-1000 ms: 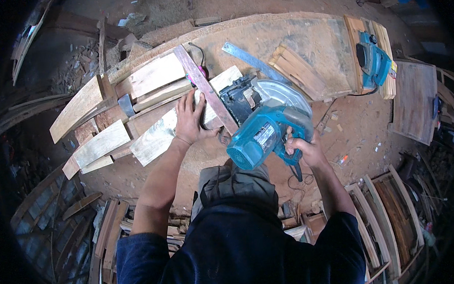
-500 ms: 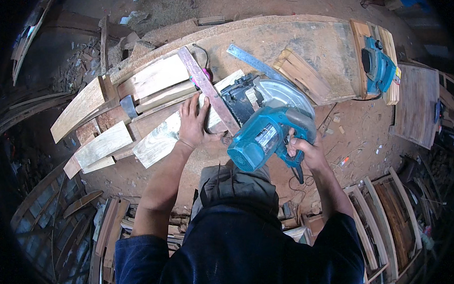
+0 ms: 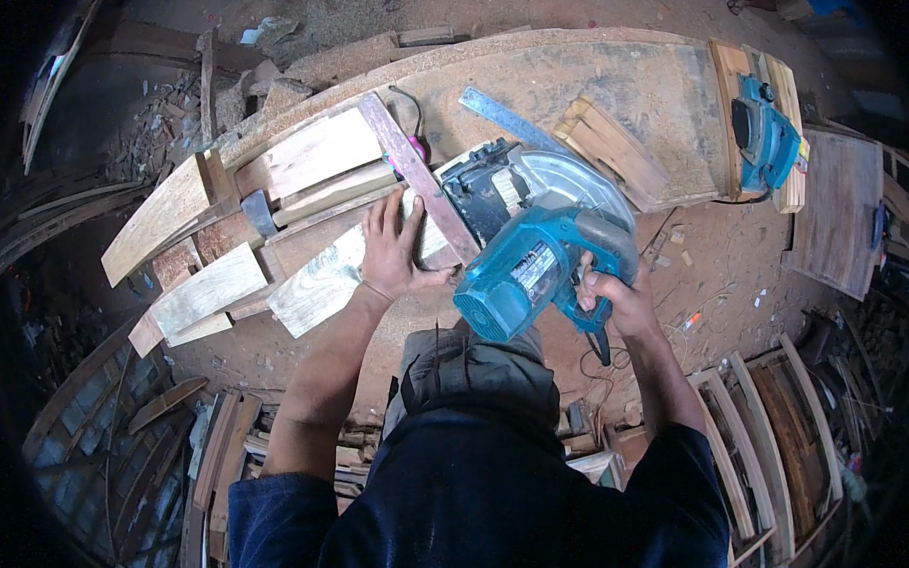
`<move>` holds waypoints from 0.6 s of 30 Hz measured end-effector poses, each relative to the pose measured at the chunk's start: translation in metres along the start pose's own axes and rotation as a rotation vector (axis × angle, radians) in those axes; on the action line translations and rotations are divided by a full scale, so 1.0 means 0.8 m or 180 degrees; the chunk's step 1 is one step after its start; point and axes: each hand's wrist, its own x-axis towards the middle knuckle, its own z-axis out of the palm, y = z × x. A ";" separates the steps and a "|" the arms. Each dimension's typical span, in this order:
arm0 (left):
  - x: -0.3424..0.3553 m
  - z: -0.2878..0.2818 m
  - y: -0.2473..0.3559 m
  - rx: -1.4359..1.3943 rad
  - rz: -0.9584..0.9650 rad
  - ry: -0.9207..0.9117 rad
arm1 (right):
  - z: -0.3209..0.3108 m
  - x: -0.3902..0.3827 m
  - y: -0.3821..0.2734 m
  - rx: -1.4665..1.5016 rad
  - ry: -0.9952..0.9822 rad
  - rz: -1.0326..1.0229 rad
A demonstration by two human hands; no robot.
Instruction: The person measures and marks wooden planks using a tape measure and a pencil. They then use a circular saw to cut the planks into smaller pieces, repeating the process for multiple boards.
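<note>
My right hand (image 3: 615, 293) is wrapped round the rear handle of a teal circular saw (image 3: 509, 277). Its dark base plate (image 3: 479, 195) rests over a pale wooden board (image 3: 319, 286) and lies along a reddish straight strip (image 3: 421, 180) set across that board. The blade is hidden under the silver guard. Fingers spread, my left hand (image 3: 391, 248) presses down on the board just left of the strip, its thumb reaching toward the strip's near end.
A blue metal ruler (image 3: 509, 117) and a wood block (image 3: 610, 153) lie beyond the saw on the workbench (image 3: 657, 72). At the right end sits a teal electric planer (image 3: 768, 138). Boards cover the bench's left side. A cord (image 3: 607, 364) trails on the floor.
The saw's base has shifted slightly away from me along the strip, covering more of the board's far end. My left hand stays in nearly the same place.
</note>
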 end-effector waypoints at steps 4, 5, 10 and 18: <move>0.002 -0.002 -0.001 -0.0027 0.0002 -0.0042 | 0.005 0.004 -0.003 -0.0019 0.0015 -0.0024; 0.002 -0.002 -0.001 -0.0028 -0.0008 -0.0045 | 0.005 0.006 -0.003 -0.0032 0.0013 -0.0024; 0.002 0.000 -0.001 -0.0012 -0.0019 -0.0003 | 0.011 0.016 -0.007 -0.0135 0.0020 -0.0013; 0.002 0.002 -0.003 0.0069 -0.0069 -0.0055 | 0.024 0.029 -0.014 0.0003 0.0006 -0.0078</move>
